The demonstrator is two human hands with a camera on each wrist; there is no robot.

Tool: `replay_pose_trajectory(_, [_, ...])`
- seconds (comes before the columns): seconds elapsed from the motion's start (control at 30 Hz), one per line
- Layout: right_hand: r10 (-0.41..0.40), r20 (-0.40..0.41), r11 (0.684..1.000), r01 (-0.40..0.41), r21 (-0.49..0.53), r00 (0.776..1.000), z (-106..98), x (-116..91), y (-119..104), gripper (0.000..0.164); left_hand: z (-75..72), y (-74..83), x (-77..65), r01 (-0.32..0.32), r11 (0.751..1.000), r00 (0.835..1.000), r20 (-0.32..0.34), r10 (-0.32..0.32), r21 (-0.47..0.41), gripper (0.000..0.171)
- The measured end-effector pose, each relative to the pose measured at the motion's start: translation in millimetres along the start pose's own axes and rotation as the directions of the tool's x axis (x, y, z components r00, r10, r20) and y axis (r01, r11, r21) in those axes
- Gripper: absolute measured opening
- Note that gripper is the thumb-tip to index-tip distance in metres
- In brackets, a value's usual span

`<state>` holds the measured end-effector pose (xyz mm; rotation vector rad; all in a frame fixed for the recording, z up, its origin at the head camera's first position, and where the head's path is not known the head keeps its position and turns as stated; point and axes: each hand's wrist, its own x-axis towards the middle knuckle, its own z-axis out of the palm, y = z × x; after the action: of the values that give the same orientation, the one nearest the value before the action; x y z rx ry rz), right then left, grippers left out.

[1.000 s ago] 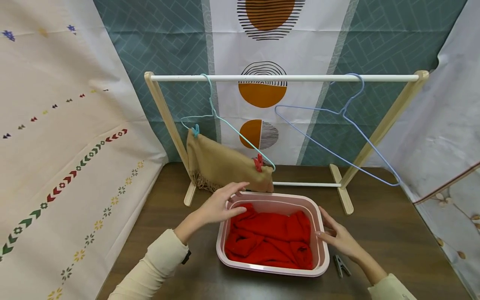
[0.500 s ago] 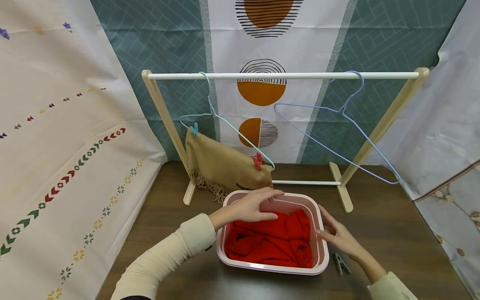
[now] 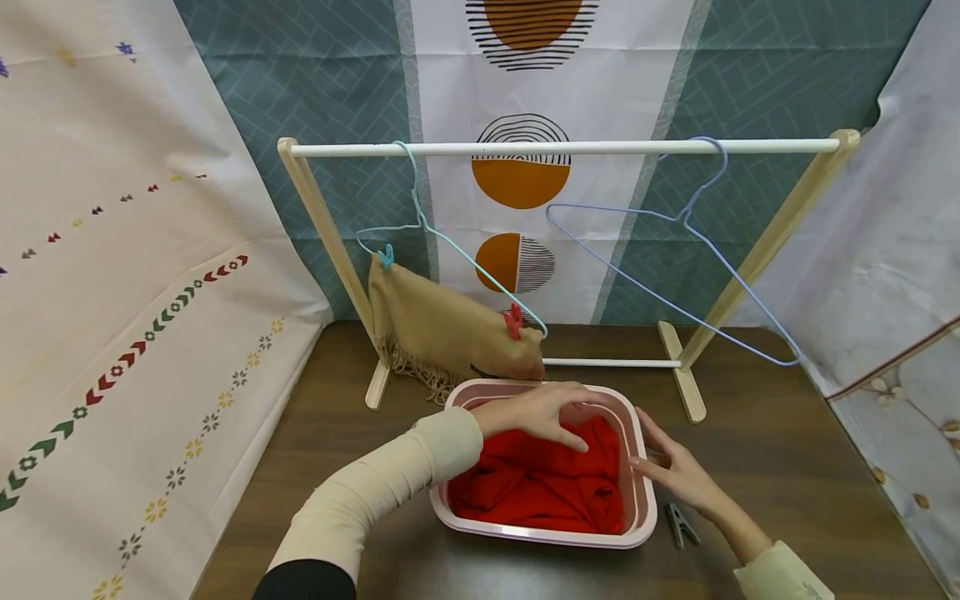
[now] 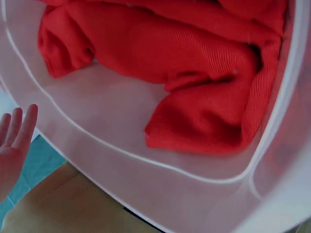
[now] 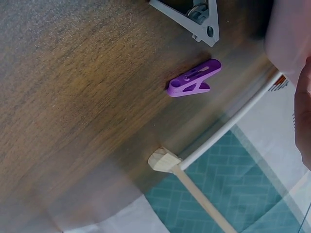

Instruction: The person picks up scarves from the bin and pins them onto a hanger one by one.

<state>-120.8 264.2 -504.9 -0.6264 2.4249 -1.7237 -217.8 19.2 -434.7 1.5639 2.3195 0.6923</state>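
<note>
A pink plastic basin (image 3: 540, 533) holds folded red knit cloth (image 3: 532, 492), seen close in the left wrist view (image 4: 160, 48). Over the basin's far right part, my left hand (image 3: 547, 412) hovers with fingers extended and thumb apart, holding nothing. My right hand (image 3: 678, 475) holds the basin's right rim, thumb across the edge and fingers along the outside. Just right of the basin lies a grey clothespin (image 3: 682, 525). The right wrist view also has a purple clothespin (image 5: 194, 77) on the table, hidden from the head view.
Behind the basin stands a wooden rack with a white bar (image 3: 525, 149). A teal hanger (image 3: 457, 250) carries a tan fringed scarf (image 3: 450, 325), clipped by a blue clothespin (image 3: 386, 256) and a red clothespin (image 3: 513, 321). A blue hanger (image 3: 630, 279) hangs on the right.
My left hand has moved right from the basin's left rim to above the red cloth near the far right corner. My right hand has stayed at the rim.
</note>
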Motion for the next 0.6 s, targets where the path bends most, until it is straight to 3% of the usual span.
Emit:
replay_pose_trajectory(0.23, [0.018, 0.013, 0.999, -0.018, 0.031, 1.0, -0.8, -1.4, 1.0, 0.07, 16.6, -2.3, 22.1, -0.038, 0.995, 0.997, 0.062, 0.043, -0.088, 0.064])
replay_pose_trajectory(0.37, [0.008, 0.01, 0.999, -0.008, 0.043, 1.0, -0.8, -1.7, 1.9, 0.07, 24.6, -6.7, 28.2, 0.058, 0.998, 0.992, 0.118, -0.054, -0.028, 0.065])
replay_pose_trajectory(0.47, [0.001, 0.001, 0.999, -0.001, 0.046, 1.0, -0.6, -1.4, 2.4, 0.07, 30.3, -12.7, 29.3, 0.133, 0.991, 0.972, 0.189, -0.136, 0.033, 0.069])
replay_pose_trajectory(0.6, [-0.009, -0.008, 0.999, 0.009, 0.038, 1.0, 0.0, -0.8, 2.8, 0.071, 42.2, -23.3, 28.4, 0.171, 0.984, 0.949, 0.26, -0.177, 0.046, 0.074])
